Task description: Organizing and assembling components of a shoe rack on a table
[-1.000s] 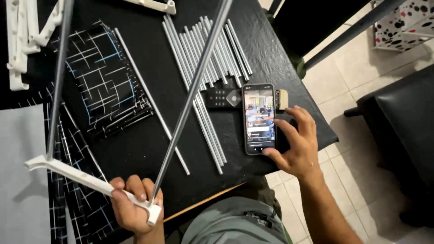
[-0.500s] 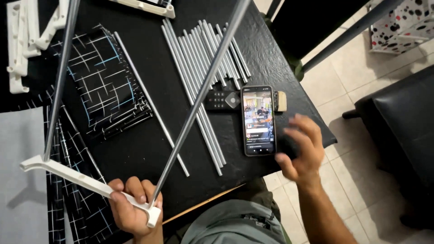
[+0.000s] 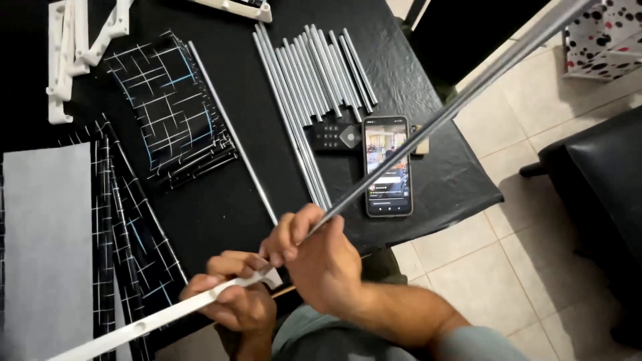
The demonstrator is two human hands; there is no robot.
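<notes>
Black-covered table [image 3: 221,207] fills the frame, tiled floor at right. Your left hand [image 3: 234,301] is clenched round the white plastic bar [image 3: 134,324] at lower left. Your right hand [image 3: 321,257] pinches the long grey rod [image 3: 455,100], which runs to the upper right. Rod end meets the bar end at bottom centre: looks like the joining step, so keep the tip aligned. Count: one phone [image 3: 386,165], one remote [image 3: 334,136], roughly fifteen loose rods [image 3: 307,80] top centre, exact number unclear.

bare black table [image 3: 221,200] ahead of hands; tube pile [image 3: 311,73] and phone [image 3: 386,164] block beyond.
</notes>
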